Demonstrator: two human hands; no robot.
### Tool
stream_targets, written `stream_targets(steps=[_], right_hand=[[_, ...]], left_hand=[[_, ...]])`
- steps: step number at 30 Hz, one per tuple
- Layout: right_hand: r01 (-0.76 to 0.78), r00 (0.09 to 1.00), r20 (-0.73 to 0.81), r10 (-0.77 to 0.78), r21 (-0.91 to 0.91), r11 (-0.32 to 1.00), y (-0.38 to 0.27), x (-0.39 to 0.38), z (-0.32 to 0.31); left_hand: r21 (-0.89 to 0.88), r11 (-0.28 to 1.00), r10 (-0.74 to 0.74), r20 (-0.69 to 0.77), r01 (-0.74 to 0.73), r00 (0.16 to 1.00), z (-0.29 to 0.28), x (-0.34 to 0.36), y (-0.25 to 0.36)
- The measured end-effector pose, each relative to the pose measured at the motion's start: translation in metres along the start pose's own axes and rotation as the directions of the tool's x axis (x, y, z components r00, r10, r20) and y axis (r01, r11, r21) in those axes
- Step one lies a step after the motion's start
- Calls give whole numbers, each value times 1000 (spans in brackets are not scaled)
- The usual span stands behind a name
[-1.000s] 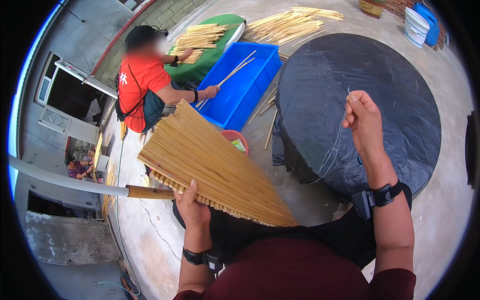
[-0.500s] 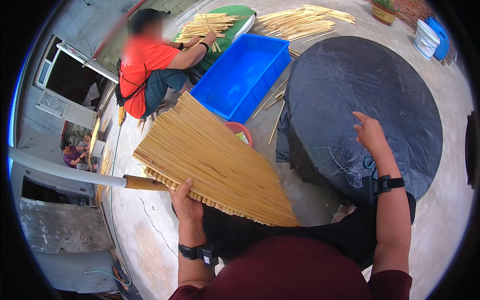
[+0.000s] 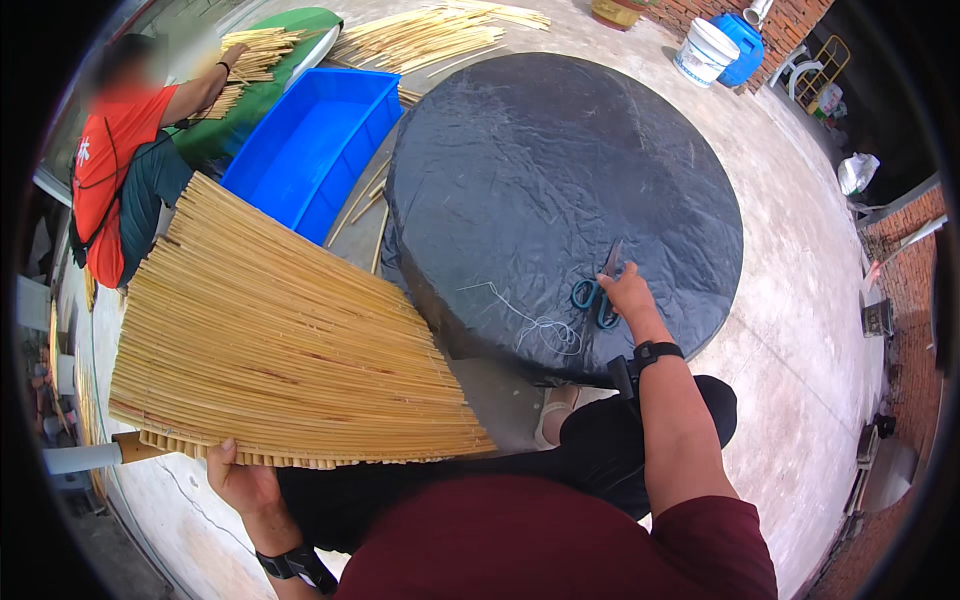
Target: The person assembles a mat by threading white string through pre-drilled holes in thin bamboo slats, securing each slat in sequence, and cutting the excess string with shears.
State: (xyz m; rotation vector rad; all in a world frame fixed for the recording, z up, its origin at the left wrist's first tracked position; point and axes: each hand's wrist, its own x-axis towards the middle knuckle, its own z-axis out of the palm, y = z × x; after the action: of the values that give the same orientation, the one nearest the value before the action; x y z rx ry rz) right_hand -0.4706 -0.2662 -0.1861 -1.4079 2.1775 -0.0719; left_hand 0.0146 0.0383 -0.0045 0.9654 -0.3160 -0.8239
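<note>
My left hand grips the lower edge of a fan-shaped mat of yellow sticks bound side by side. The mat spreads tilted across my lap and left side. On the round table covered in black plastic, my right hand closes its fingers on a pair of scissors with teal handles. Their blades point away from me, and part of the scissors is hidden under the fingers. Beside them lie a loose tangle of white thread and what looks like a needle at the thread's end.
A blue plastic crate stands beyond the mat. At far left a person in an orange shirt handles sticks on a green surface. Loose sticks lie behind. A white bucket and a blue barrel stand far right.
My view has turned right. My right hand has come down from pointing above the table onto the scissors, whose blades now show. The left hand keeps its hold on the mat.
</note>
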Motion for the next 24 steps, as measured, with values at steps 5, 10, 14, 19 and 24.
stream_targets(steps=[5,10,14,19,24], right_hand=[[2,997,-70,-26,-316,949,-6,-25,-12],[-19,969,243,-49,269,963,-9,-7,-1],[113,802,310,-510,761,639,-118,-114,-3],[664,423,202,-883,594,454,-205,-246,26],[818,369,62,-927,452,356,-214,-267,72]], left_hand=[[14,996,-85,134,84,987,-20,11,-46],[152,980,-152,172,127,973,-18,1,-48],[217,964,-199,203,154,959,-20,7,-44],[143,978,-181,211,153,960,-23,13,-44],[144,981,-150,151,129,977,-14,12,-46]])
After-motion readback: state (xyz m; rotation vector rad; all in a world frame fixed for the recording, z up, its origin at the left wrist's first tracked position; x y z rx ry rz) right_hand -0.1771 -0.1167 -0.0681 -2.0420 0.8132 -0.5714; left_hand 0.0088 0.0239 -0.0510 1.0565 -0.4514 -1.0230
